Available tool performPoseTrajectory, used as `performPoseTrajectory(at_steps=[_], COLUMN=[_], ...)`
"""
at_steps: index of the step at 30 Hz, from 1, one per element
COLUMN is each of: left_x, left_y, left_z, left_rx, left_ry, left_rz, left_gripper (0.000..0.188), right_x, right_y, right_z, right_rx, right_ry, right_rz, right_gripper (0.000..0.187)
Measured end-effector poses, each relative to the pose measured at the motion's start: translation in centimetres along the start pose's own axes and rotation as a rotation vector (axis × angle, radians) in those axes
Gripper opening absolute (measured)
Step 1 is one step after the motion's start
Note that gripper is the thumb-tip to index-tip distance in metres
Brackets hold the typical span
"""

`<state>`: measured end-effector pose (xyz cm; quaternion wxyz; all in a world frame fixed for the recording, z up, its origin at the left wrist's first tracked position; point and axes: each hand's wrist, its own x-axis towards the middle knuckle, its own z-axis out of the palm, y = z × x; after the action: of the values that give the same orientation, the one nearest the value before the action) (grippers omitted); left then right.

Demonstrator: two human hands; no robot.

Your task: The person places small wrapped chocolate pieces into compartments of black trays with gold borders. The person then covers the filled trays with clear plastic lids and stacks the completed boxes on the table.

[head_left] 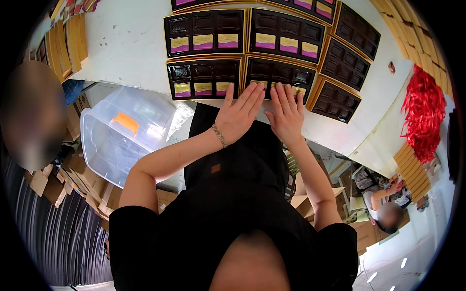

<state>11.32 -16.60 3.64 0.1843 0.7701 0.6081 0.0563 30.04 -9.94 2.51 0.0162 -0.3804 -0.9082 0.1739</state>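
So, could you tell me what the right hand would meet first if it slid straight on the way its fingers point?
Probably the small purple and gold packets in the dark tray under the right hand; its fingertips already rest at that row.

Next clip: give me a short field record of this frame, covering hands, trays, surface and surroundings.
left hand: flat, fingertips on the near-row tray
right hand: flat beside it, on the same tray
trays: dark, gold-edged, compartmented; several hold purple-and-yellow packets
surface: white table
beside table: clear plastic bin
right edge: red ribbon bundle
others: another person lower right
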Motion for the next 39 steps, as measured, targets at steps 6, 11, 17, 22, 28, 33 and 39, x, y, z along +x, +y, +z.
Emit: performPoseTrajectory(at_steps=[6,11,17,22,28,33,39], left_x=[-0.2,-1.3,-1.0,9.7,25.8,26.3,24.6], left_y=[0.3,0.4,-0.9,-10.4,-24.5,-26.0,-29.0], left_z=[-0.4,-0.5,-3.1,-10.4,-14.7,-12.7,-11.1], left_rx=[0.034,0.017,-0.094,0.129,0.061,0.157,0.046], left_ry=[-0.041,-0.059,-0.063,0.238,0.116,0.203,0.276], left_rz=[0.02,0.06,0.128,-0.017,-0.496,-0.545,-0.371], left_gripper=[0.075,0.071,0.072,0.052,0.034,0.047,0.034], right_x=[-0.7,-1.7,0.9,14.4,37.6,42.9,39.0], right_y=[0.6,0.0,0.1,5.1,9.9,7.9,14.6], right_z=[-0.4,-0.3,-3.9,-8.7,-6.9,-4.2,-6.8], right_rx=[0.057,0.086,0.121,0.067,0.045,-0.232,1.184], right_ry=[-0.016,-0.021,0.045,0.344,0.373,0.325,0.053], right_rz=[-0.032,-0.03,-0.11,-0.216,0.01,0.128,0.309], right_gripper=[0.066,0.065,0.068,0.049,0.037,0.039,0.038])
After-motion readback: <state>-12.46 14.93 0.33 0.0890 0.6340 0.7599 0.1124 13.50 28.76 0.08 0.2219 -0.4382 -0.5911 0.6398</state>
